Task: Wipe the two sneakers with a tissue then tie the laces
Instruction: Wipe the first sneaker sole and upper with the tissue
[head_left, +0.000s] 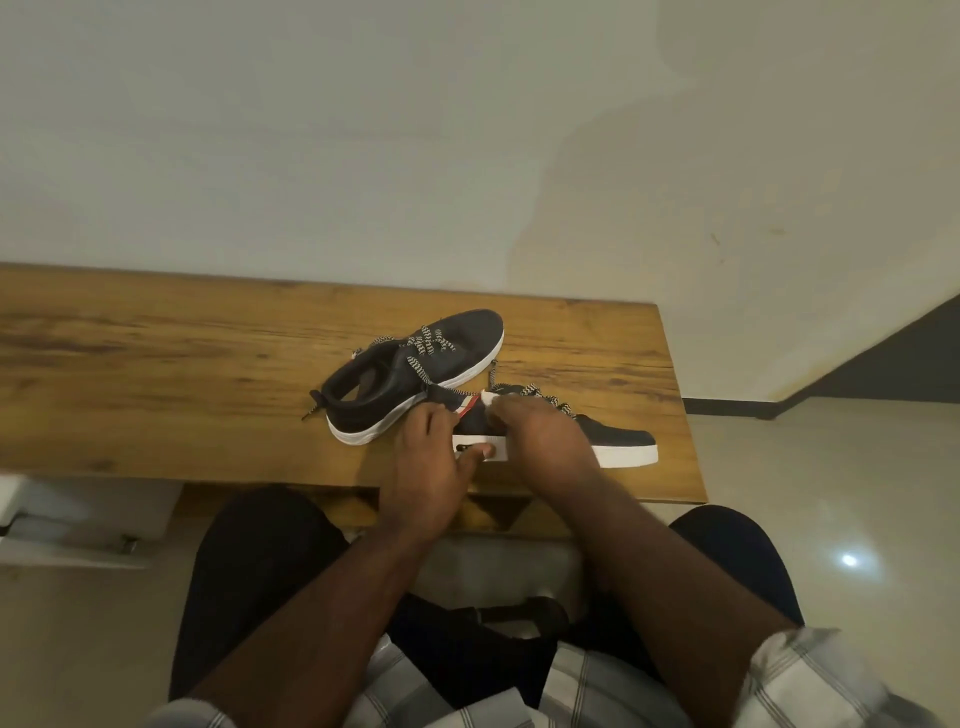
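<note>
At lower centre of frame, on wooden table (156, 332): near sneaker (618, 436) lying left-to-right, heel steadied by curled left hand (428, 447), right hand (540, 441) nearer the laces, pinching white tissue (490, 399); second sneaker (415, 374) just behind.

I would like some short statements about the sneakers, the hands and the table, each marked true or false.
1. Both sneakers stand on the wooden table. True.
2. The right hand presses a white tissue on the near sneaker. True.
3. The left hand rests on the far sneaker. False: it holds the heel end of the near sneaker.
4. The far sneaker's laces are tied in a bow. False: they lie loose.
5. The soles are black. False: white.
</note>
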